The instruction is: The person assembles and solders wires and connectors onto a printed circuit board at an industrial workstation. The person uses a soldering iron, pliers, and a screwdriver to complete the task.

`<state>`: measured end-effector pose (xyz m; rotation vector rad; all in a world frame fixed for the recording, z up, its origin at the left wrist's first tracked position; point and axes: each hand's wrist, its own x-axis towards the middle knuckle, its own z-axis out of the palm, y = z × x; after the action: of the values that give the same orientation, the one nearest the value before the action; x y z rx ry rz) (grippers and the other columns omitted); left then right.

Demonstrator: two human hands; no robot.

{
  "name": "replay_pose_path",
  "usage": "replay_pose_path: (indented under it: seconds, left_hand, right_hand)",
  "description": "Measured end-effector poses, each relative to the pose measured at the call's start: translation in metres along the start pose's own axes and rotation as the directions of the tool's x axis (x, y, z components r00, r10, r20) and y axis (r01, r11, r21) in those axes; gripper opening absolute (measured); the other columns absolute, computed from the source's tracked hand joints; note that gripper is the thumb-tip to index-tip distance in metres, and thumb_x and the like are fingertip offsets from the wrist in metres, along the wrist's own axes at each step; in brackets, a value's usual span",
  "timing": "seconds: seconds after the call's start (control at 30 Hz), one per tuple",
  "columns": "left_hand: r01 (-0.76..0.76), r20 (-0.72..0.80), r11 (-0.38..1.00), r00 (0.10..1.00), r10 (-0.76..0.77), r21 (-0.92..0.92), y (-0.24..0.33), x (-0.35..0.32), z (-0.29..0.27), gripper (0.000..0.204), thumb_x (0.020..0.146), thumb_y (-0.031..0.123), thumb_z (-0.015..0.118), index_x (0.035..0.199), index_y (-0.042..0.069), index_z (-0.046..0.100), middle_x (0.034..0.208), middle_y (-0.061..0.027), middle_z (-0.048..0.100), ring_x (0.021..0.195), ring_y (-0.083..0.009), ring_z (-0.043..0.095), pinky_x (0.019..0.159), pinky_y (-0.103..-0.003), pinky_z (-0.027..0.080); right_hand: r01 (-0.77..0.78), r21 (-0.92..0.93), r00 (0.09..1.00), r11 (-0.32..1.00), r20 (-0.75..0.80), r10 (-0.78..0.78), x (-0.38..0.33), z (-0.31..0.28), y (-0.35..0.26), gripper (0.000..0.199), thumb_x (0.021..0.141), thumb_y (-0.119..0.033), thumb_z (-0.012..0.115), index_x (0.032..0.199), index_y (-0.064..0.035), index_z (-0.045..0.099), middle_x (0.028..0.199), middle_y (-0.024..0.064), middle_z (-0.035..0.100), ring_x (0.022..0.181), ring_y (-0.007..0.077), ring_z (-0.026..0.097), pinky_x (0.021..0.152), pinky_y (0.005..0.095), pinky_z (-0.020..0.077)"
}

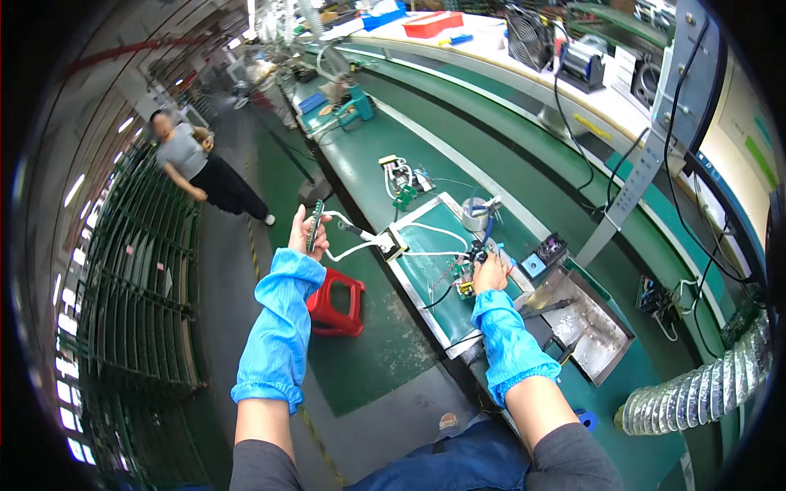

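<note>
Both forearms wear loose, bright blue oversleeves, gathered by elastic at wrist and near the elbow. Above them show dark grey sleeves, with a bare stretch between. The left hand (306, 233) and right hand (490, 274) are ungloved.

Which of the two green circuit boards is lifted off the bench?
The narrow green circuit board, held edge-on in the left hand over the aisle; the other lies under the right hand.

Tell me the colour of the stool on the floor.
Red; the stool shows in the head view, below the left hand.
</note>
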<state>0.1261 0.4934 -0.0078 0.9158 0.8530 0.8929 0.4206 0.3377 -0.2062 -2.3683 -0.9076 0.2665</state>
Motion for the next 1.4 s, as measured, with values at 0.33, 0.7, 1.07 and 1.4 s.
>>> replay_pose_path:
  seconds: [0.33, 0.7, 1.07, 1.4]
  left_hand:
    - [0.012, -0.318, 0.929, 0.938, -0.139, -0.37, -0.133, 0.043, -0.127, 0.034, 0.083, 0.036, 0.057, 0.085, 0.002, 0.058, 0.05, 0.0019, 0.039, 0.039, -0.0075, 0.036, 0.037, -0.02, 0.033]
    - [0.069, -0.091, 0.873, 0.987, -0.129, -0.483, -0.114, 0.017, -0.102, 0.038, 0.081, 0.022, 0.055, 0.114, 0.003, 0.051, 0.109, -0.0057, 0.058, 0.087, -0.0109, 0.058, 0.096, -0.039, 0.038]
    - [-0.067, -0.021, 0.852, 0.998, 0.066, -0.52, -0.147, 0.059, -0.064, 0.014, 0.084, 0.016, 0.056, 0.094, 0.007, 0.057, 0.091, -0.0047, 0.063, 0.085, -0.0163, 0.06, 0.079, -0.037, 0.048]
    - [0.028, -0.13, 0.776, 0.981, -0.141, -0.63, -0.139, 0.057, -0.02, 0.026, 0.085, 0.03, 0.054, 0.092, 0.005, 0.055, 0.083, -0.008, 0.061, 0.072, -0.018, 0.057, 0.057, -0.027, 0.046]
  right_hand:
    - [0.084, -0.257, 0.964, 0.963, 0.266, -0.014, 0.0, 0.045, 0.032, 0.039, 0.073, -0.029, 0.064, 0.103, -0.0088, 0.049, 0.099, 0.0124, 0.057, 0.079, 0.031, 0.062, 0.066, 0.042, 0.0504]
    - [0.057, -0.152, 0.958, 0.987, 0.286, -0.011, -0.012, 0.011, 0.037, 0.064, 0.072, -0.023, 0.065, 0.127, -0.0053, 0.036, 0.116, 0.0178, 0.048, 0.101, 0.0343, 0.053, 0.082, 0.0423, 0.0443]
    - [0.303, 0.232, 0.924, 0.924, 0.165, -0.345, -0.164, -0.162, 0.065, 0.058, 0.074, -0.013, 0.063, 0.126, -0.0099, 0.039, 0.105, 0.0102, 0.054, 0.087, 0.0251, 0.057, 0.074, 0.0344, 0.0465]
    - [-0.143, 0.131, 0.989, 0.981, -0.015, 0.146, -0.359, -0.213, 0.195, 0.047, 0.074, -0.011, 0.063, 0.119, -0.007, 0.047, 0.092, 0.0093, 0.06, 0.076, 0.023, 0.06, 0.07, 0.0334, 0.0465]
